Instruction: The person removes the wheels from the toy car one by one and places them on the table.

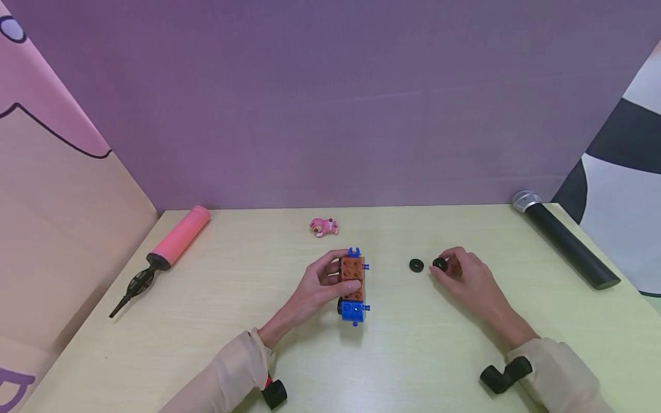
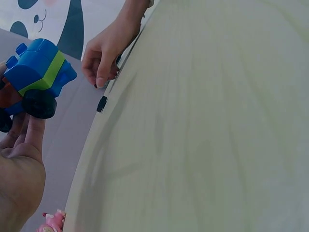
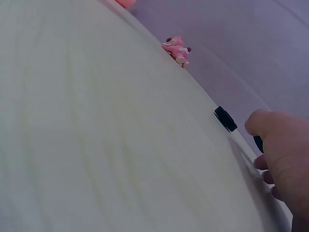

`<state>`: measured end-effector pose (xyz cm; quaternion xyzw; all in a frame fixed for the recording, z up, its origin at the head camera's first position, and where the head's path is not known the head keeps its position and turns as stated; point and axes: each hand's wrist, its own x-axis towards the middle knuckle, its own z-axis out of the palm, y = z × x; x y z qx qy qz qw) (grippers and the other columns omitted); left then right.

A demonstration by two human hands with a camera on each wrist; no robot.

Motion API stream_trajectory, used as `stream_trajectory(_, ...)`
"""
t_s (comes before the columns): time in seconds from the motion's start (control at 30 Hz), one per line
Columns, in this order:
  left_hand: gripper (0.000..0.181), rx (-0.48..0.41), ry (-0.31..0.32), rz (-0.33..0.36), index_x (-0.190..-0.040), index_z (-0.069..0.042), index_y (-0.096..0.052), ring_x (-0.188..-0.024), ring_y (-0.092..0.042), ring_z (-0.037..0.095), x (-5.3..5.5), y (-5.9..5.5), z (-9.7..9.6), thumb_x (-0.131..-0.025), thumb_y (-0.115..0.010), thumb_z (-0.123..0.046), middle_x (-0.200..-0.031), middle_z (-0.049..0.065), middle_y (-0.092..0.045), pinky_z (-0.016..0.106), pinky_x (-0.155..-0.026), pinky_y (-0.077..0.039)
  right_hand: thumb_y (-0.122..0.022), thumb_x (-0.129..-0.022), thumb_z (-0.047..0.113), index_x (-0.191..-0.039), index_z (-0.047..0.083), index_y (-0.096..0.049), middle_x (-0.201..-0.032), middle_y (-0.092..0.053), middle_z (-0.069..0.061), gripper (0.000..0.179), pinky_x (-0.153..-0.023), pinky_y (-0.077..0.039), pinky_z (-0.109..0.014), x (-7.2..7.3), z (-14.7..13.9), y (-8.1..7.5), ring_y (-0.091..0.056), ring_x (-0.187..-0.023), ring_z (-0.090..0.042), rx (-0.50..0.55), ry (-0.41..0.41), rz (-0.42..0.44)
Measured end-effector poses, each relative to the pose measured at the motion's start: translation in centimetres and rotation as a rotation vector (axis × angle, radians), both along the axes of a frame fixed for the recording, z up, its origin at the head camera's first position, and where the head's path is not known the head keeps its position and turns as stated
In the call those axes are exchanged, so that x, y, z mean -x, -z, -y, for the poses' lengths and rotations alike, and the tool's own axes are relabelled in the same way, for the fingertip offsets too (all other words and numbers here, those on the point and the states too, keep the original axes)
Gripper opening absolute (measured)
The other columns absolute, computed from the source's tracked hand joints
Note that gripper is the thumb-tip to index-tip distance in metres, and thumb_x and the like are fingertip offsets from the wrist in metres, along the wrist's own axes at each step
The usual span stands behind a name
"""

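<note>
My left hand [image 1: 323, 282] grips a toy car [image 1: 353, 289] built of orange and blue blocks, its thumb across the orange top. Black wheels sit on the car's left side, while bare blue axle pegs stick out on its right. In the left wrist view the blue block end [image 2: 36, 67] shows a lime-green strip and a black wheel [image 2: 39, 103]. Over to the right, my right hand [image 1: 467, 279] pinches a small black wheel [image 1: 440, 264] between thumb and fingers. Just left of it, another black wheel [image 1: 416, 265] lies on the table.
A pink bear figurine [image 1: 324, 227] lies near the table's back edge. On the left is a pink hand pump [image 1: 182, 235] with a black nozzle. A black microphone [image 1: 565, 241] lies along the right side. The purple wall [image 1: 330, 115] rises behind the table.
</note>
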<state>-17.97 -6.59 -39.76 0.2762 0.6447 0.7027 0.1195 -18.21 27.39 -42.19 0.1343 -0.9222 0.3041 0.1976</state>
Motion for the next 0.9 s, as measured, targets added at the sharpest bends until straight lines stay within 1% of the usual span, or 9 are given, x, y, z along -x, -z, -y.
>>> stream_trajectory(0.27,0.059,0.007,-0.005,0.000,-0.148,0.000,-0.047,-0.106,-0.068,0.027,0.0,0.0,-0.1,-0.098,-0.073,-0.017,-0.124,0.018,-0.065,0.039,-0.093,-0.057,-0.081,-0.091,0.017,-0.110,0.002,-0.064,-0.081,-0.058,0.000,0.030,-0.067,-0.043,-0.040,0.3,-0.2,-0.1,-0.052,-0.079,-0.022,-0.034,0.012,0.003)
stream_trajectory(0.47,0.059,-0.021,0.006,-0.003,-0.147,0.002,-0.047,-0.105,-0.069,0.026,0.0,-0.1,-0.2,-0.098,-0.073,-0.018,-0.122,0.018,-0.066,0.038,-0.091,-0.058,-0.075,-0.097,0.021,-0.112,0.001,-0.063,-0.084,-0.058,-0.004,0.028,-0.072,-0.043,-0.042,0.5,-0.2,-0.1,-0.053,-0.084,-0.025,-0.029,0.032,0.077)
stream_trajectory(0.57,0.060,-0.024,0.009,-0.006,-0.147,0.002,-0.047,-0.104,-0.069,0.025,0.0,-0.1,-0.2,-0.097,-0.074,-0.019,-0.122,0.016,-0.066,0.037,-0.090,-0.058,-0.074,-0.097,0.020,-0.113,0.000,-0.063,-0.085,-0.057,-0.005,0.028,-0.073,-0.043,-0.042,0.6,-0.2,-0.1,-0.053,-0.085,-0.026,-0.034,0.031,0.100)
stream_trajectory(0.73,0.060,-0.017,0.012,-0.007,-0.147,0.002,-0.047,-0.104,-0.069,0.025,0.0,0.0,-0.3,-0.097,-0.074,-0.020,-0.122,0.016,-0.066,0.039,-0.090,-0.059,-0.077,-0.095,0.015,-0.111,-0.003,-0.066,-0.082,-0.057,-0.004,0.027,-0.070,-0.042,-0.040,0.9,-0.3,-0.1,-0.051,-0.081,-0.025,-0.046,-0.007,0.095)
stream_trajectory(0.9,0.063,-0.016,0.014,-0.004,-0.147,0.001,-0.048,-0.105,-0.069,0.025,0.0,0.1,-0.4,-0.097,-0.076,-0.024,-0.123,0.016,-0.065,0.039,-0.091,-0.059,-0.079,-0.093,0.014,-0.110,-0.004,-0.069,-0.081,-0.056,-0.002,0.027,-0.069,-0.041,-0.040,1.1,-0.3,0.0,-0.049,-0.080,-0.024,-0.065,-0.031,0.065)
